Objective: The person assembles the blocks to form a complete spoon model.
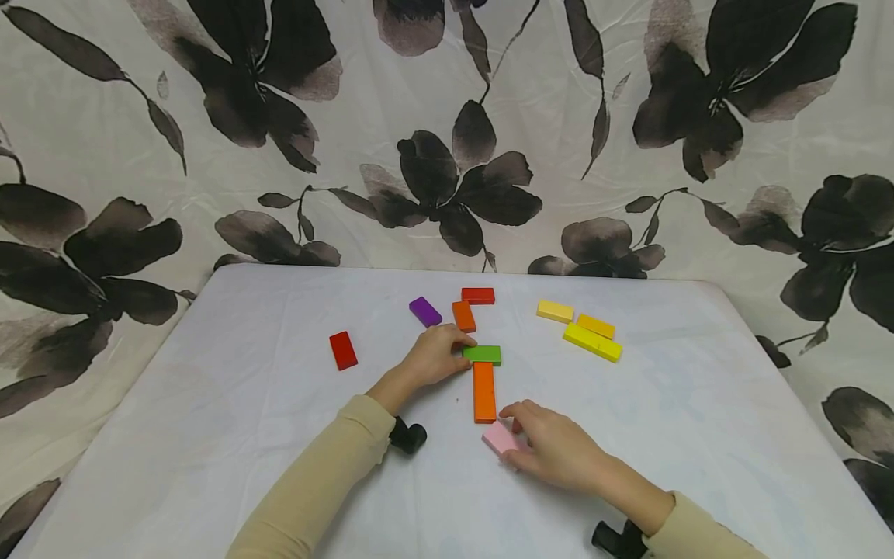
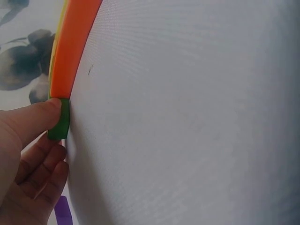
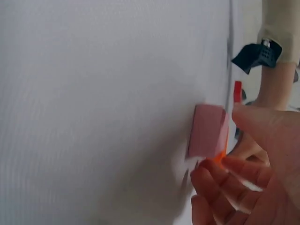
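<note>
My left hand (image 1: 434, 355) pinches the left end of a green block (image 1: 486, 354), thumb on its near side. An orange block (image 1: 484, 394) lies lengthwise against the green one's near side. My right hand (image 1: 559, 449) holds a pink block (image 1: 501, 439) by its edges, thumb at the near end and fingertips at the far end. The pink block sits slanted close to the near end of the orange block. In the right wrist view the pink block (image 3: 206, 131) shows between thumb and fingers.
Beyond the left hand lie a smaller orange block (image 1: 464, 316), a red block (image 1: 478, 296) and a purple block (image 1: 425, 311). Another red block (image 1: 343, 350) lies left. Three yellow blocks (image 1: 592, 342) sit at the right on the white table (image 1: 209, 435). A flowered cloth (image 1: 391, 93) hangs behind.
</note>
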A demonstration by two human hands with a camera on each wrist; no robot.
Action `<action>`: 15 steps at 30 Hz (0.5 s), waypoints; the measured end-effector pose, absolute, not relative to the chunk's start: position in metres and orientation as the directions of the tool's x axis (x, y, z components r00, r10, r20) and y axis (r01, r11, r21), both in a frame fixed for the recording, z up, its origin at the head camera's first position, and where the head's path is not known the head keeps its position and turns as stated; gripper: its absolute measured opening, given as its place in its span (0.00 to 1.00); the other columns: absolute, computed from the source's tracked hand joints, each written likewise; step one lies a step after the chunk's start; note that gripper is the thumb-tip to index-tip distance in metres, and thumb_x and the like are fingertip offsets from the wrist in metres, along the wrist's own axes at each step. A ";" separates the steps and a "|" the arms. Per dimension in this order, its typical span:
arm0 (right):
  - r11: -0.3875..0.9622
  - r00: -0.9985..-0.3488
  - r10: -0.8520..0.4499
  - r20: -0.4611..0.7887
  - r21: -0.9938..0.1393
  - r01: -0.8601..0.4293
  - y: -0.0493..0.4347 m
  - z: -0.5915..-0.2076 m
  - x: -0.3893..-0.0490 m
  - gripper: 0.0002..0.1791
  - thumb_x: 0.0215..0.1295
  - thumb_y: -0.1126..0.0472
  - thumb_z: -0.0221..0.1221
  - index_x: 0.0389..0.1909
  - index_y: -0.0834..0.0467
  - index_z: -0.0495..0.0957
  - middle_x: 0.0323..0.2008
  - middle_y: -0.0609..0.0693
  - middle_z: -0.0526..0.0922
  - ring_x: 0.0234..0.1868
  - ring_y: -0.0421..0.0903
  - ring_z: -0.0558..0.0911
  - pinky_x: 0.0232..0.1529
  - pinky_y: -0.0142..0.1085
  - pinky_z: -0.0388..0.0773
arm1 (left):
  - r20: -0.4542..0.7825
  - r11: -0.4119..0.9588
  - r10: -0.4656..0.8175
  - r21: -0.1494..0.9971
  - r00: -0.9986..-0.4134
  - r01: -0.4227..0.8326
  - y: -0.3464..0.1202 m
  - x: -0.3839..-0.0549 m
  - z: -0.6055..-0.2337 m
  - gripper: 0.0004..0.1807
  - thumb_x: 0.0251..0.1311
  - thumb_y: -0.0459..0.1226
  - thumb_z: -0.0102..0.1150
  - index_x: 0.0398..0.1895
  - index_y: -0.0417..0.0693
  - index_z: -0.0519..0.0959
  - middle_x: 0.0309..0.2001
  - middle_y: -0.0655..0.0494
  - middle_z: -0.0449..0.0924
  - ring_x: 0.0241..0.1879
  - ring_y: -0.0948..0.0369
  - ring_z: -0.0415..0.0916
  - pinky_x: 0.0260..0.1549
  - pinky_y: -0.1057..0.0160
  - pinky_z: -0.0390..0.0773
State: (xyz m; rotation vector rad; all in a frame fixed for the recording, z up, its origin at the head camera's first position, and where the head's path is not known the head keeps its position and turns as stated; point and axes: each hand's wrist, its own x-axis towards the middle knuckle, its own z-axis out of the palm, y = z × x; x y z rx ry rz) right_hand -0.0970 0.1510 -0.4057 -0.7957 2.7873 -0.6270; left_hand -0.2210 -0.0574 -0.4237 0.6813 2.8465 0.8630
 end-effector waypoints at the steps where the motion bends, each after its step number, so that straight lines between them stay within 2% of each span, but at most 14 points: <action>1: 0.758 -0.826 -0.561 -0.053 -0.435 -0.487 0.154 -0.405 -0.098 0.25 0.54 0.53 0.64 0.52 0.55 0.72 0.36 0.42 0.76 0.31 0.36 0.71 0.34 0.29 0.75 | 0.044 0.741 0.440 0.546 -0.897 0.390 -0.057 -0.221 -0.424 0.16 0.50 0.36 0.66 0.44 0.47 0.83 0.38 0.55 0.80 0.37 0.61 0.71 0.41 0.65 0.75; 8: 0.675 -0.717 -0.693 -0.077 -0.419 -0.607 0.171 -0.401 -0.104 0.28 0.56 0.55 0.62 0.60 0.48 0.69 0.46 0.43 0.74 0.45 0.38 0.73 0.48 0.34 0.75 | 0.046 0.743 0.438 0.543 -0.898 0.391 -0.058 -0.221 -0.424 0.16 0.50 0.36 0.66 0.44 0.47 0.83 0.38 0.55 0.80 0.36 0.61 0.71 0.39 0.66 0.75; 15: 0.602 -0.650 -0.756 -0.073 -0.467 -0.648 0.176 -0.403 -0.106 0.29 0.58 0.60 0.60 0.62 0.41 0.67 0.44 0.39 0.74 0.43 0.36 0.71 0.46 0.31 0.74 | 0.056 0.741 0.447 0.537 -0.893 0.404 -0.058 -0.222 -0.425 0.15 0.49 0.36 0.66 0.44 0.47 0.83 0.38 0.55 0.80 0.36 0.61 0.70 0.38 0.66 0.73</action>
